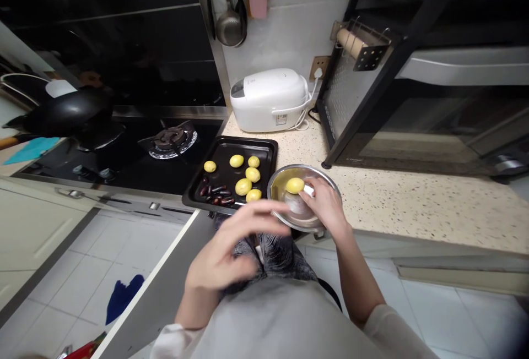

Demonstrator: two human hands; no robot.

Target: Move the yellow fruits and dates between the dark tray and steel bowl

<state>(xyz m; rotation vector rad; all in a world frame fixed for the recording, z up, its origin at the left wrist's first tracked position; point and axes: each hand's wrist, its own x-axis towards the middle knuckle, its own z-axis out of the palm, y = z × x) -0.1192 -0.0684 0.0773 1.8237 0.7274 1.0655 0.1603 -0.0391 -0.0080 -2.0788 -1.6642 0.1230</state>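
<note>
A round metal bowl (327,219) stands at the counter's front edge. Over it, my right hand (324,202) is closed on a small white object (308,190), only partly visible, right beside a yellow lemon-like fruit (295,185); whether the fingers also hold the fruit is unclear. My left hand (235,243), blurred, hangs in front of the tray and left of the bowl, its fingers apart and holding nothing. On the black baking tray (223,152) lie several yellow fruits (243,186) and a group of dark reddish-brown oblong pieces (217,194) at its front left.
Behind the tray sits a white appliance (270,100) with a cord. Left are a gas burner (170,139) and a black wok (68,114). A black rack (351,100) stands right. An open drawer or door (165,276) juts out below the tray.
</note>
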